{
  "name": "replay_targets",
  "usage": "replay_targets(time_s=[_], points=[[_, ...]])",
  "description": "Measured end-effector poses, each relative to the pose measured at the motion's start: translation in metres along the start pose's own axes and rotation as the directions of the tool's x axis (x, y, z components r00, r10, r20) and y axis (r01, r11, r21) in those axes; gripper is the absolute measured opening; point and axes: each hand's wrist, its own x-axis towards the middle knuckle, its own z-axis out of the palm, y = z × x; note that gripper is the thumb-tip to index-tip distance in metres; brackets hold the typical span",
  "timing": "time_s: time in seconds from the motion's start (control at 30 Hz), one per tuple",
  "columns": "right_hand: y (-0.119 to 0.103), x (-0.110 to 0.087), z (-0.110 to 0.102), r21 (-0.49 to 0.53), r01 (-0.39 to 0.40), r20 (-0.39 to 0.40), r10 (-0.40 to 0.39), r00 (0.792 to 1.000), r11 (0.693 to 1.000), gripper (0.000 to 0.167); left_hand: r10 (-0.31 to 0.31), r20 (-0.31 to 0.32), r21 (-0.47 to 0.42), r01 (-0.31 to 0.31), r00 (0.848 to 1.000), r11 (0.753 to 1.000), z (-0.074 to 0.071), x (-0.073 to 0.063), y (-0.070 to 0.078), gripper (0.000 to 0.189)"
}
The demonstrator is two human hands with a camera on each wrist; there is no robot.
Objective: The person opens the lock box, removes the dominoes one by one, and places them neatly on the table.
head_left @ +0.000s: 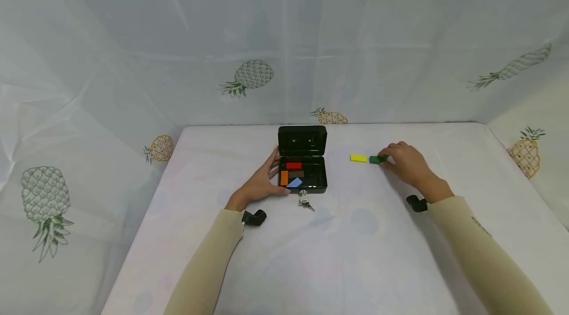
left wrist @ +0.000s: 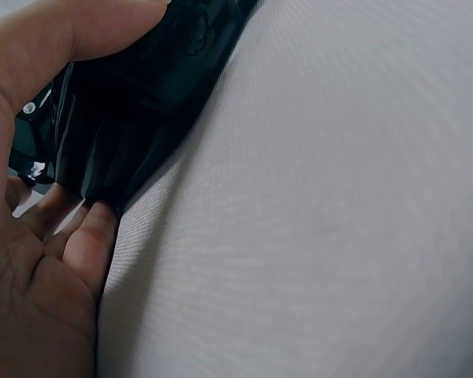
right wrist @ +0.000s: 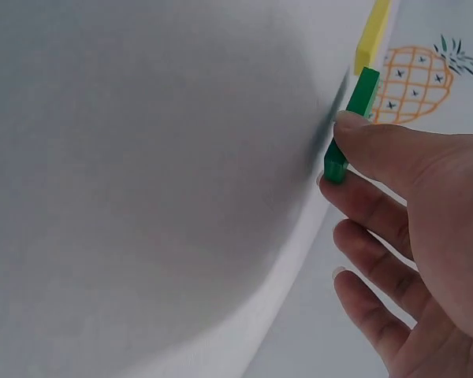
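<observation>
A black cash box (head_left: 316,182) stands on the table with its lid (head_left: 302,140) raised. Inside it lie a red block (head_left: 293,166), an orange block (head_left: 284,178), a brown block (head_left: 296,174) and a tilted blue block (head_left: 295,183). My left hand (head_left: 260,184) grips the box's left side, thumb at the front corner and fingers toward the back. Right of the box, my right hand (head_left: 406,164) pinches a green block (right wrist: 365,92) between thumb and index finger, the other fingers spread loosely. A yellow block (head_left: 358,158) lies just left of the green one.
Keys (head_left: 304,201) hang from the lock at the box's front. The table (head_left: 311,265) has a pale cloth, and a pineapple-print curtain (head_left: 355,58) rises behind its back edge. A black wrist camera (head_left: 254,217) sits at the left cuff, another camera (head_left: 416,203) at the right.
</observation>
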Motion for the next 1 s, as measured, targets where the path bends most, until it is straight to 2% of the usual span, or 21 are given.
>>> replay_targets(time_s=[0.57,0.73,1.0], points=[[-0.008,0.006,0.001,-0.014,-0.032,0.036,0.032,0.999,0.999,0.026,-0.013,-0.008,0.016,0.013,1.000,1.000,0.002,-0.001,0.005,0.131],[-0.013,-0.001,0.002,-0.009,-0.005,-0.030,0.005,1.000,1.000,0.027,-0.016,-0.003,0.018,0.016,1.000,1.000,0.003,-0.001,0.005,0.132],[-0.042,-0.003,0.000,0.008,0.150,-0.165,-0.147,0.975,0.989,0.028,-0.018,-0.012,0.020,0.018,1.000,1.000,0.002,0.000,0.003,0.132]])
